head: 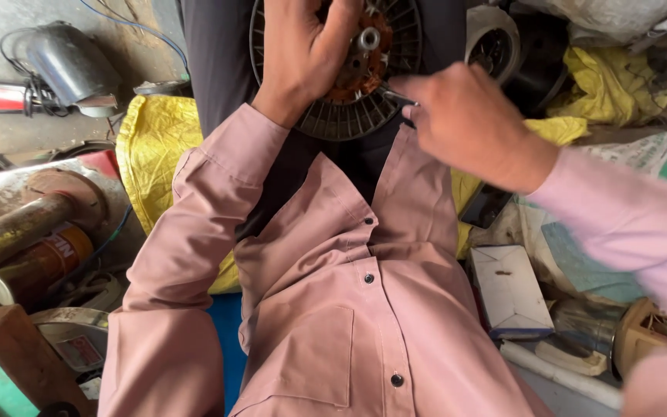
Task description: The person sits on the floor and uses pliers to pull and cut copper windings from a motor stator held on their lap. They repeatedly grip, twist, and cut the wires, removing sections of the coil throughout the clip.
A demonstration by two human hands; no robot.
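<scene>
Gripping motor stator (349, 73), left hand (303, 54).

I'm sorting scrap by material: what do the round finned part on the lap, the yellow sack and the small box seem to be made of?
Round finned part: dark grey, matte fins, probably cast metal or hard plastic; its reddish-brown core looks like copper winding around a bright steel shaft. Yellow sack: crinkled, slightly glossy, likely woven plastic. Small box: white cardboard, dull, scuffed, with folded flaps.
</scene>
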